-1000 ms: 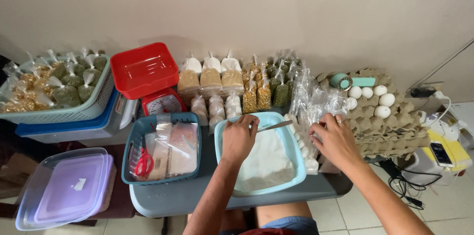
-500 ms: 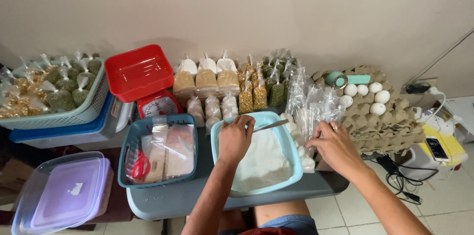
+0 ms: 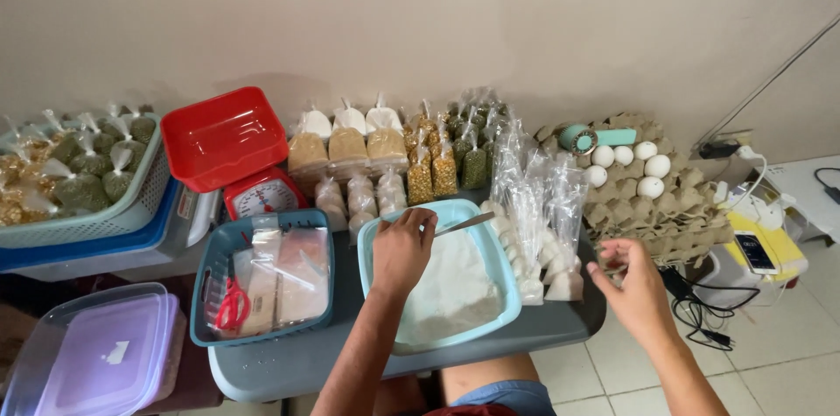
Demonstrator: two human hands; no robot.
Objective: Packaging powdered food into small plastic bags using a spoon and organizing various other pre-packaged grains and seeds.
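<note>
The left hand pinched a spoon over the blue basin of white powder; the right hand hovered half-spread, empty, beside the small bags.

A light blue rectangular tub sat on the grey tray, its long side running away from the person, roughly half filled with a white powder heaped unevenly (higher toward the near end, as far as I could see). A metal spoon lay slanted across the tub's far corner, its handle pointing up and to the right over the rim, its bowl hidden. Just right of the tub stood small clear plastic bags, upright and bunched together, some with white filling at the bottom.
</note>
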